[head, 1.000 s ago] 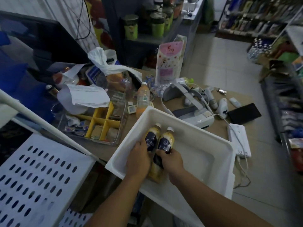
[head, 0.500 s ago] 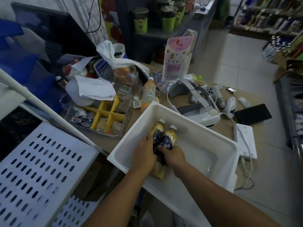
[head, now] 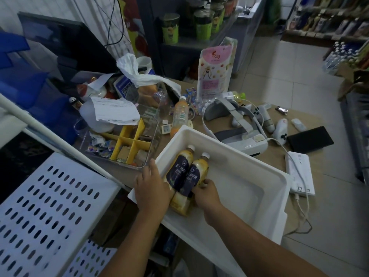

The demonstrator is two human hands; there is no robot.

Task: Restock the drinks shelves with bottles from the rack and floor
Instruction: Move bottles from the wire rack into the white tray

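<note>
So, bottles: two yellow drinks with dark labels and white caps, left bottle (head: pixel 180 168) and right bottle (head: pixel 196 172), lying side by side and touching, caps pointing toward the top of the frame
Where: low centre of the frame, inside the white tray (head: pixel 249 176), close against its left wall
Left hand (head: pixel 152 186): laid over the tray's left rim, pressed to the side of the left bottle; one digit straight along the rim, the rest hidden beneath; grasping or merely pressing, cannot tell
Right hand (head: pixel 205 193): fingers curled round the lower body of the right bottle, thumb on top of its label
Tray: resting on the brown counter (head: pixel 311 116), near corner jutting past the counter's edge toward the bottom of the frame
Beyond the tray's far left corner: orange bottle (head: pixel 180 114), upright, apart from the two in the tray
Left of the tray: clear box with yellow dividers (head: pixel 131 142), small packets inside, a paper slip draped over its far end
Above the tray: white headset (head: pixel 239 132) with straps, pink pouch (head: pixel 215 72) standing upright behind it
Right of the tray: flat white device (head: pixel 300 172) with a cable plugged in, black phone (head: pixel 310 139) further up
Lower left: perforated white panel (head: pixel 46 200)
Upper right: drinks shelves (head: pixel 329 23) lined with bottles, blurred
</note>
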